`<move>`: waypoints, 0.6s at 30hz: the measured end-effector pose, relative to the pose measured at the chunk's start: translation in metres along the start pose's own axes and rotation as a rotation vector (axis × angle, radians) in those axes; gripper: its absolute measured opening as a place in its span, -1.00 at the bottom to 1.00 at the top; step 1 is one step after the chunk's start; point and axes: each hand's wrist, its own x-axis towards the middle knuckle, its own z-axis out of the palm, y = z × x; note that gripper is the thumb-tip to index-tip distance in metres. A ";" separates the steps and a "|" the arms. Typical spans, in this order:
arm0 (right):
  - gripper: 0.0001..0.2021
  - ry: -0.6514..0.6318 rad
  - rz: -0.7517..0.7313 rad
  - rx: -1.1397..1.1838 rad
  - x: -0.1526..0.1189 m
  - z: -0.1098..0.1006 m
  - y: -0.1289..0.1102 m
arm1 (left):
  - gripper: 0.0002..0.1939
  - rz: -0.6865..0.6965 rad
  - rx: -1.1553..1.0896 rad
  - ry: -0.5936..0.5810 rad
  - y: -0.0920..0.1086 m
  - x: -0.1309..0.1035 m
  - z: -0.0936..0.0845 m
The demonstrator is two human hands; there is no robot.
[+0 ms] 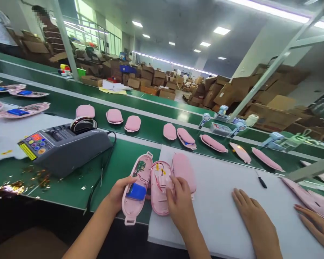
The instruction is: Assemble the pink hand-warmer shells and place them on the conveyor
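My left hand (118, 196) grips a pink casing half (129, 209), thumb on its edge. A green circuit board (140, 166) and a blue battery pack (136, 191) sit inside that half. Wires run from it toward a second pink casing half (160, 208), which lies open beside it. My right hand (180, 201) is closed at this second half's right side, fingertips over its inner face; whether they also pinch a small part is hidden. Red and black wires and yellow tape (160, 169) show inside it. A closed pink casing (184, 169) lies just beyond my right hand.
A grey tape dispenser (70, 144) stands at left, its cable (104, 172) trailing on the green bench. Pink casings (133, 123) line the belt behind. On the white foam sheet (216, 216) are a screwdriver (261, 181) and a co-worker's hand (255, 219).
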 end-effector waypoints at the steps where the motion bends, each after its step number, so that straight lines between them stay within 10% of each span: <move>1: -0.69 -0.010 -0.024 -0.005 -0.004 0.002 -0.001 | -0.60 -0.019 -0.011 0.002 0.000 -0.001 -0.002; 11: -0.65 -0.217 -0.104 -0.134 0.007 0.007 -0.006 | -0.41 -0.094 -0.055 -0.167 0.003 -0.003 -0.005; 18: -0.66 -0.458 0.209 0.120 0.023 -0.012 -0.029 | -0.48 -0.173 -0.143 -0.331 0.005 0.001 -0.012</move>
